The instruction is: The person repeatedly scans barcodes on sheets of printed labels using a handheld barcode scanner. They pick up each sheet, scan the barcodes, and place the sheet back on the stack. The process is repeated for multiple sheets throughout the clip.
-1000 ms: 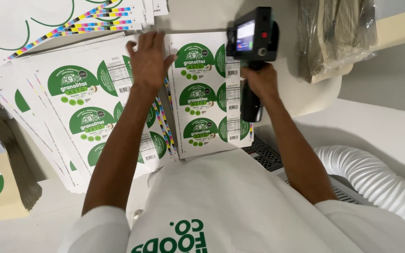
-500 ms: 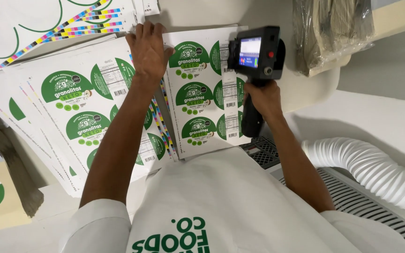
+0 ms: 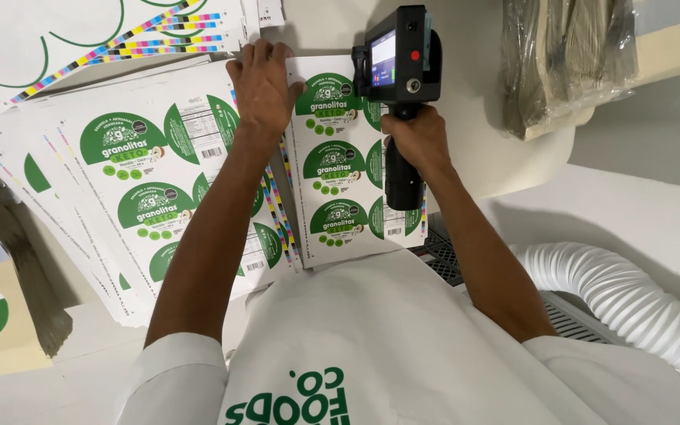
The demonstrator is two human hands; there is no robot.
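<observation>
- Head view: the right hand has its grip wrapped tight round the black handle of a handheld printer, held upright with its small screen facing the person, above the right edge of a label sheet
- The left hand lies flat, fingers spread, its grip closing on nothing; it presses the top left corner of that sheet onto the worktop
- The sheet carries green round labels in rows and lies right in front of the person, just beside a fanned stack of sheets to the left, which it overlaps a little at the colour-bar edge
- To do this well, I judge the flat hand should stay firm so the paper cannot slide or curl under the printer
- The printer should meet the sheet squarely, its base level, and travel in a straight line along one row of labels at an even pace
- Whether the printer's base touches the paper cannot be told from here
- A white ribbed hose lies near the right elbow; best keep the arm clear of it
</observation>
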